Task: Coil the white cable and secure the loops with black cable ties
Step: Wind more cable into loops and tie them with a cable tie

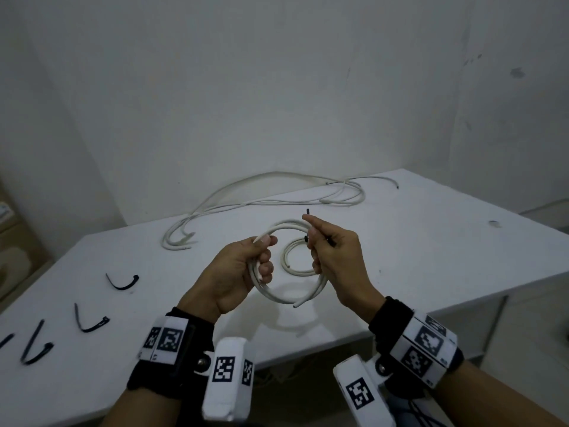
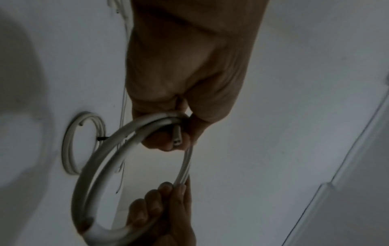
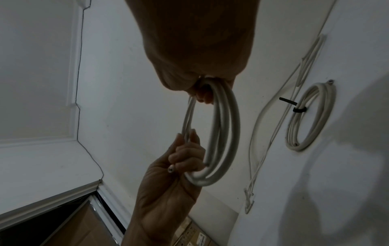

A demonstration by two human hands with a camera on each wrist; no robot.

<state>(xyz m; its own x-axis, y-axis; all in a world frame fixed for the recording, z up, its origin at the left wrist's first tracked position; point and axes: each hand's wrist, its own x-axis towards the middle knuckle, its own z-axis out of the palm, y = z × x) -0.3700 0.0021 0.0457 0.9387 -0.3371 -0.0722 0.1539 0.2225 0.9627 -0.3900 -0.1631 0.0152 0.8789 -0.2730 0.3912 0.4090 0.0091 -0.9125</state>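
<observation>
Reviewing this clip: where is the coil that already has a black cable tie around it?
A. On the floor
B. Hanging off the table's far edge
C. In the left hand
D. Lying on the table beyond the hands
D: the tied coil lies flat on the table with its black cable tie cinched on, while both hands hold the other coil.

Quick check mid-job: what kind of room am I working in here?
Probably a bare workroom or storeroom, not a home. A plain white table stands in a corner of unpainted-looking white walls, with loose white cables, spare black cable ties and cardboard boxes beside it.
</observation>
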